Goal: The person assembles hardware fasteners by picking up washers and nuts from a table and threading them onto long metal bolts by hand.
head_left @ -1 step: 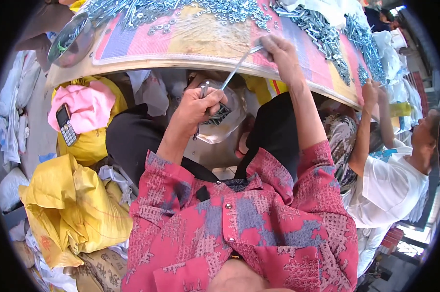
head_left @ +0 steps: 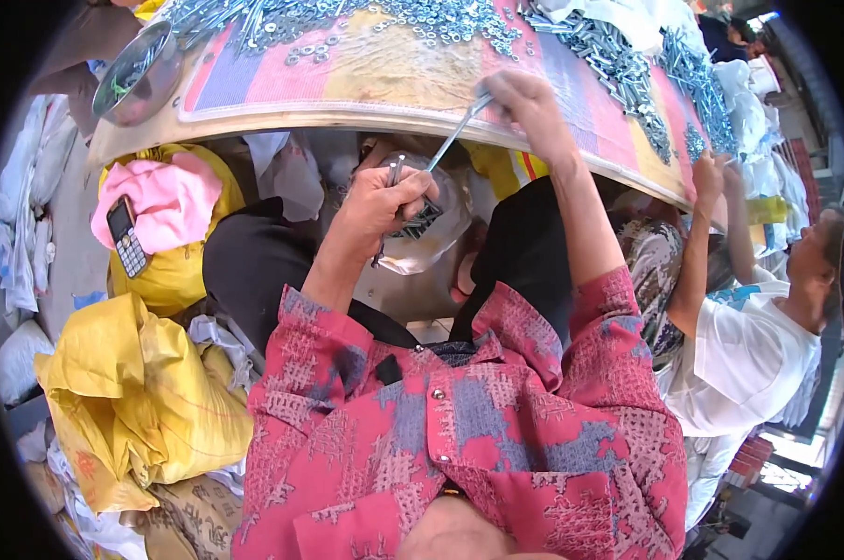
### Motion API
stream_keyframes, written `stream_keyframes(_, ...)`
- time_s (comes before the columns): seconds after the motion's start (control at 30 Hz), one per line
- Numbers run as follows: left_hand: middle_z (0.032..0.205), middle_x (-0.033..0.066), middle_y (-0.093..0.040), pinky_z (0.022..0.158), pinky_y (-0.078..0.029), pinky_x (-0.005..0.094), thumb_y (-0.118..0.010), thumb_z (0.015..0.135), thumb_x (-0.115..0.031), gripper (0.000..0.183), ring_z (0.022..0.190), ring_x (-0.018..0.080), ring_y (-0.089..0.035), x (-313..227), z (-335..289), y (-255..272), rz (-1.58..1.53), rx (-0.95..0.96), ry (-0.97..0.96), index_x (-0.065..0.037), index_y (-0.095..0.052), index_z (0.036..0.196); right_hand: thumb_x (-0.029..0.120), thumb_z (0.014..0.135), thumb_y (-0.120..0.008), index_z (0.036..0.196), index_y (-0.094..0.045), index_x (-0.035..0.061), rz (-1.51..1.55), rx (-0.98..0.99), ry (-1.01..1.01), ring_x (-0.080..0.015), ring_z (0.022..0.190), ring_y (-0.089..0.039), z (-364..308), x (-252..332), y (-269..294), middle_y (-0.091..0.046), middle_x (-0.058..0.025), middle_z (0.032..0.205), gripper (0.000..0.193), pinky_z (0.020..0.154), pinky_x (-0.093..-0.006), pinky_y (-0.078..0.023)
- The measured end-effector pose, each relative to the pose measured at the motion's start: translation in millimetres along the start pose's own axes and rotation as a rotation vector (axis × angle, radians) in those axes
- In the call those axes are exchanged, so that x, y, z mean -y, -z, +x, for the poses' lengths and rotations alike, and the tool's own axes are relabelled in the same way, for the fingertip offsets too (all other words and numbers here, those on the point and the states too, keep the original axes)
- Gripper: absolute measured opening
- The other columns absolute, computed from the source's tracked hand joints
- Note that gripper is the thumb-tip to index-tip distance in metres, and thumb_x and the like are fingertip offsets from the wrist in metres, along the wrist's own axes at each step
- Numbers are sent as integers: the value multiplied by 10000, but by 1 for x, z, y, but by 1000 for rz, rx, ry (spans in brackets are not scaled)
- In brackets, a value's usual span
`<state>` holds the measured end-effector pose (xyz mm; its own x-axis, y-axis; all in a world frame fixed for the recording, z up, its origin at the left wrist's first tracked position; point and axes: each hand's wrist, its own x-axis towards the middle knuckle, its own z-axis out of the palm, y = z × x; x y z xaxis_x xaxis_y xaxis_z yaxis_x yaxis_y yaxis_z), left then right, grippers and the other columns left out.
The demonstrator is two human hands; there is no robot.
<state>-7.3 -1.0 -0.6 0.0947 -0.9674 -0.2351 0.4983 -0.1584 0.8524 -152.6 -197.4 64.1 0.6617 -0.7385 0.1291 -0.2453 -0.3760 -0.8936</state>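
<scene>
My left hand (head_left: 373, 205) is closed around several metal bolts, their shanks and dark ends sticking out above and below the fist. One long thin bolt (head_left: 452, 142) slants from its thumb and fingertips up to my right hand (head_left: 526, 105). The fingers of my right hand are closed at the bolt's upper end, where a wider metal piece shows; whether that is a sleeve cannot be made out. Under the left hand, a clear plastic bag (head_left: 454, 233) holds more dark metal pieces. Just beyond the right hand lies the striped cloth (head_left: 422, 89) covering the table.
Heaps of washers (head_left: 440, 21), long bolts (head_left: 254, 28) and metal sleeves (head_left: 618, 75) lie along the table. A metal bowl (head_left: 137, 79) sits at its left corner. Yellow sacks (head_left: 142, 401) and a keypad phone (head_left: 126, 238) on pink cloth are at left. A co-worker (head_left: 748, 345) sits at right.
My right hand has shifted slightly, and the upper end of the slanting bolt has moved a little to the left. My left hand stays almost in place.
</scene>
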Motion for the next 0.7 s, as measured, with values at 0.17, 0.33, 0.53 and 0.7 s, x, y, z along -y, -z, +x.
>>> stream_keyframes(0.17, 621, -21, -551, 396, -255, 171, -628, 912, -220, 210, 457, 10, -383, -4, -4, 10, -102, 64, -2, -14, -664, 890, 289, 904, -627, 899, -696, 49, 114, 315, -76, -45, 618, -497, 17, 13, -17, -563, 44, 666, 250, 585, -179, -403)
stream_keyframes(0.33, 765, 25, -643, 432, -336, 167, -701, 851, -135, 137, 605, 53, -555, -20, -11, 3, -207, -194, -130, -21, -665, 918, 285, 874, -664, 901, -694, 32, 210, 487, -157, -71, 609, -548, -20, 56, -71, -646, -23, 734, 257, 561, -207, -431)
stream_keyframes(0.53, 826, 24, -637, 421, -323, 160, -679, 869, -148, 205, 693, 55, -566, -30, -22, 23, -278, -116, -224, -15, -641, 1021, 310, 894, -640, 884, -687, 28, 71, 655, -161, -81, 621, -584, 25, 51, -87, -651, -34, 711, 287, 537, -222, -430)
stream_keyframes(0.7, 714, 14, -591, 399, -304, 158, -666, 878, -142, 206, 569, 47, -509, -33, -14, 37, -381, -266, -228, 2, -637, 1023, 344, 868, -635, 973, -683, 54, -267, -43, 350, -184, 712, -625, 119, 26, -124, -655, -86, 775, 312, 674, -318, -495)
